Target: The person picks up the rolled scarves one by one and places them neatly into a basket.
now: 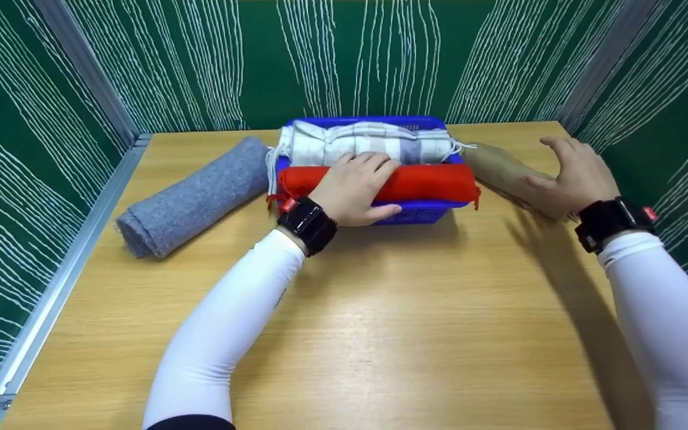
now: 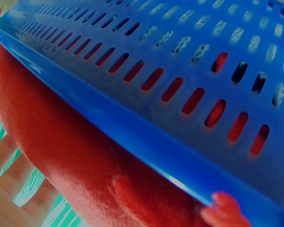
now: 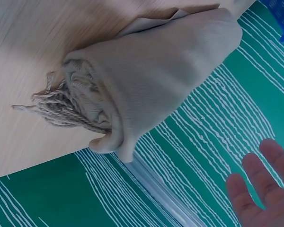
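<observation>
A red rolled scarf [image 1: 433, 183] with fringed ends lies along the front rim of a blue plastic basket [image 1: 412, 214]. My left hand [image 1: 356, 188] rests on this roll, fingers spread over its top and thumb at the near side. Behind it in the basket is a white plaid rolled scarf [image 1: 314, 146] with tassels. My right hand [image 1: 583, 170] hovers at the right with fingers apart, close over a khaki rolled scarf [image 1: 499, 170]. In the right wrist view the khaki roll shows its coiled, fringed end, and the fingers [image 3: 260, 184] are apart from it.
A grey rolled scarf [image 1: 200, 194] lies slantwise on the wooden table [image 1: 344, 334], left of the basket. Green walls [image 1: 260, 65] with white wavy lines enclose the back and sides. Metal posts [image 1: 90, 65] stand at the corners.
</observation>
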